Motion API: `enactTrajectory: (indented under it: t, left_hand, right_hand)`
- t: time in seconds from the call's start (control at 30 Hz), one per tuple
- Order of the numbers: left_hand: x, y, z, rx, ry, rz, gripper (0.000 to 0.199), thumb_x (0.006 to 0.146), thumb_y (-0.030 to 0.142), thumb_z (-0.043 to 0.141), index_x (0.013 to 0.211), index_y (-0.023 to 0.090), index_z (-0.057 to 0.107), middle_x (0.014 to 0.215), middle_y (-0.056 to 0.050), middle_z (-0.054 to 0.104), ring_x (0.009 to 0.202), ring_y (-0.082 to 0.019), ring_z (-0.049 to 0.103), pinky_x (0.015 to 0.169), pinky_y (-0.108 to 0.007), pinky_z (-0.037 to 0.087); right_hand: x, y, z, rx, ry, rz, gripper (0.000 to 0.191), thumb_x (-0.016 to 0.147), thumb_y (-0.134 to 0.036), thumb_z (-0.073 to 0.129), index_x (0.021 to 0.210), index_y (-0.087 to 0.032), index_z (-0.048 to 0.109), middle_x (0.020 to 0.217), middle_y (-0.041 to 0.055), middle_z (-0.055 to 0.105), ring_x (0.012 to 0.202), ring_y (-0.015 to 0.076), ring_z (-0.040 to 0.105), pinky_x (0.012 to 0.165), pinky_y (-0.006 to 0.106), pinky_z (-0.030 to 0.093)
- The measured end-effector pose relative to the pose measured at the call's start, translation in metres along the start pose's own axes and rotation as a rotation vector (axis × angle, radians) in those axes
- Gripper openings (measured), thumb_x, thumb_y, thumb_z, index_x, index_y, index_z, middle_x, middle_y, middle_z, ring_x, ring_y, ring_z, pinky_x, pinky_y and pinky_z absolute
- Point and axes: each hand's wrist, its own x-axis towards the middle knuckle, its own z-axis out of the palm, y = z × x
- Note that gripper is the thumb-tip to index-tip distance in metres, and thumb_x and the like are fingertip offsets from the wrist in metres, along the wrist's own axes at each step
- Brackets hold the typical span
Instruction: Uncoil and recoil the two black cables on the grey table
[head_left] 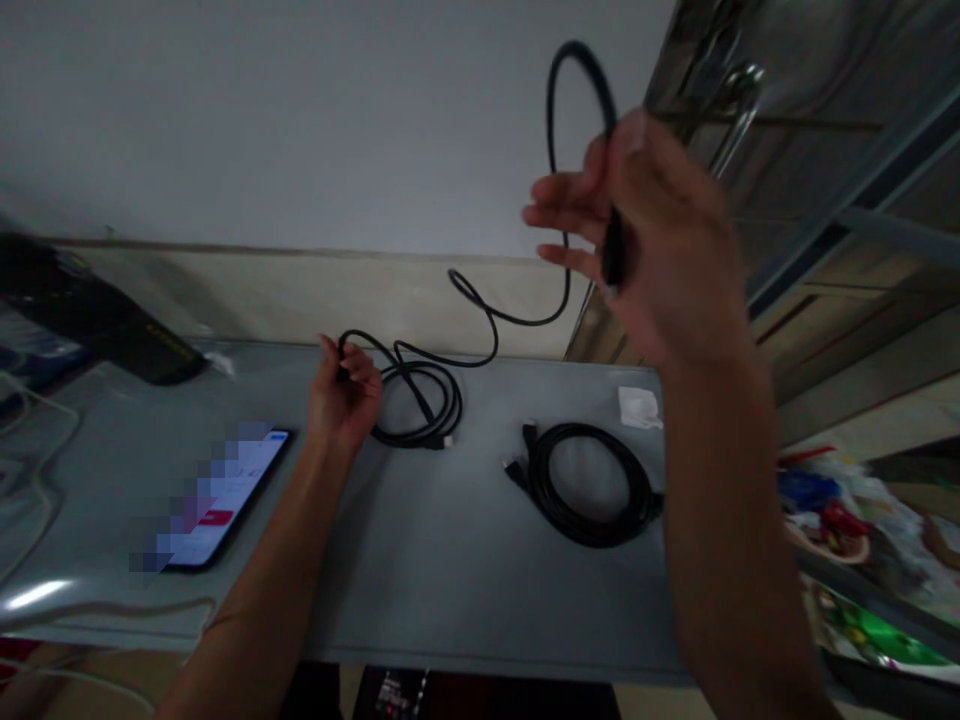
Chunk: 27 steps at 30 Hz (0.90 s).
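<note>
My right hand [649, 215] is raised in front of the wall, its thumb pinching a thin black cable [525, 322] near one end. The black plug [613, 250] on that end points down along my palm, and the cable arches above the fingers. From there it drops in loose waves to a small coil [454, 405] on the grey table. At the coil's left, my left hand [345, 395] has its fingers curled round a black stretch of cable; what lies inside the fist is partly hidden. Another plug [439, 442] with a light tip rests at the coil's front.
A second, thicker coiled black cable [592, 540] lies on the grey table [465, 600], right of centre. A lit phone [232, 500] is at left, with a dark bag-like object [112, 320] behind it. White crumpled paper [639, 407] sits near the right edge. A metal frame [892, 190] stands at right.
</note>
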Motion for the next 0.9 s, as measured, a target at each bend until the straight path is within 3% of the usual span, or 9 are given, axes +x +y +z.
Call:
enactTrajectory:
  t: [0.1,0.27,0.4,0.6,0.8,0.9]
  left_hand:
    - [-0.003,-0.009,0.007,0.059,0.017,0.0,0.028,0.111,0.031,0.072,0.085,0.022,0.073,0.076,0.006,0.073,0.061,-0.002,0.068,0.066,-0.011,0.06]
    - [-0.01,-0.014,0.01,0.149,0.007,-0.018,0.02,0.106,0.028,0.079,0.088,0.023,0.075,0.079,0.007,0.075,0.068,-0.005,0.071,0.094,-0.028,0.067]
    - [-0.013,-0.015,0.008,0.218,-0.072,-0.025,0.015,0.095,0.032,0.092,0.091,0.026,0.078,0.083,0.008,0.077,0.075,-0.008,0.075,0.104,-0.035,0.066]
    - [-0.012,-0.018,0.006,0.25,-0.122,-0.029,0.016,0.093,0.036,0.094,0.095,0.027,0.08,0.08,0.006,0.077,0.082,-0.011,0.078,0.103,-0.034,0.066]
    - [-0.015,-0.021,0.008,0.23,-0.107,-0.06,0.011,0.096,0.03,0.09,0.098,0.025,0.081,0.078,0.005,0.076,0.079,-0.012,0.077,0.102,-0.032,0.065]
    - [-0.017,-0.022,0.011,0.241,-0.121,-0.075,0.008,0.098,0.029,0.088,0.1,0.024,0.082,0.077,0.005,0.076,0.074,-0.011,0.075,0.096,-0.031,0.066]
  right_hand:
    - [-0.003,0.013,0.017,-0.073,-0.2,0.081,0.032,0.119,-0.045,0.048,0.093,-0.028,0.055,0.118,0.0012,0.073,0.118,0.0178,0.071,0.1,0.035,0.059]
    - [-0.003,0.054,0.035,-0.489,-0.516,0.148,0.038,0.12,-0.038,0.051,0.084,-0.025,0.051,0.088,-0.0015,0.061,0.085,0.017,0.056,0.079,0.029,0.045]
    - [-0.006,0.078,0.048,-0.562,-0.666,0.185,0.041,0.122,-0.031,0.048,0.081,-0.025,0.046,0.079,-0.0031,0.055,0.077,0.0163,0.05,0.073,0.032,0.036]
    - [-0.012,0.093,0.066,-0.544,-0.643,0.179,0.033,0.122,-0.026,0.047,0.091,-0.023,0.054,0.094,0.0016,0.067,0.088,0.0171,0.061,0.082,0.03,0.041]
    - [-0.017,0.107,0.076,-0.426,-0.58,0.31,0.03,0.125,-0.032,0.041,0.097,-0.024,0.048,0.088,-0.0021,0.064,0.07,0.0125,0.062,0.065,0.027,0.041]
    - [-0.019,0.108,0.082,-0.413,-0.55,0.342,0.03,0.125,-0.031,0.042,0.096,-0.024,0.047,0.084,-0.0023,0.065,0.069,0.0129,0.063,0.063,0.025,0.042]
